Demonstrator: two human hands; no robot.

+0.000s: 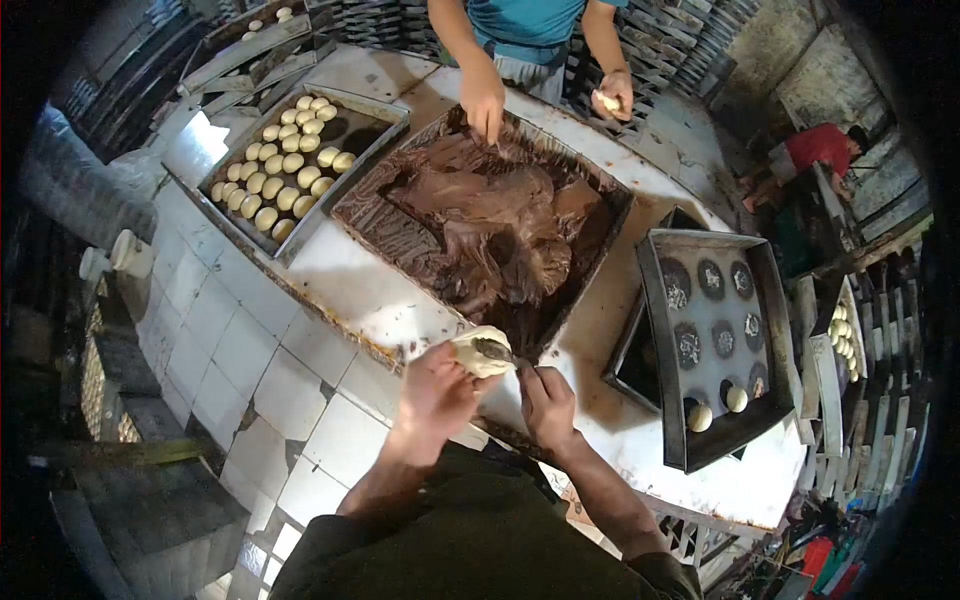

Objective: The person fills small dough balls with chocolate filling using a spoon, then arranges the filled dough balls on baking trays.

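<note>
My left hand (432, 392) holds a pale piece of dough (480, 352) with a dab of brown filling on its top. My right hand (547, 398) pinches a small tool whose tip touches that filling. Both hands hover at the near corner of a big tray of chocolate-brown paste (480, 225). Across the table, another person in a blue shirt dips one hand (483, 100) into the paste and holds a dough piece (607, 101) in the other.
A tray of several dough balls (283, 170) stands at the left. At the right, a dark baking tray (716, 345) holds two dough balls (718, 408) and greasy round marks. The table is white-tiled (260, 350). Stacked trays line the back; a person in red sits far right.
</note>
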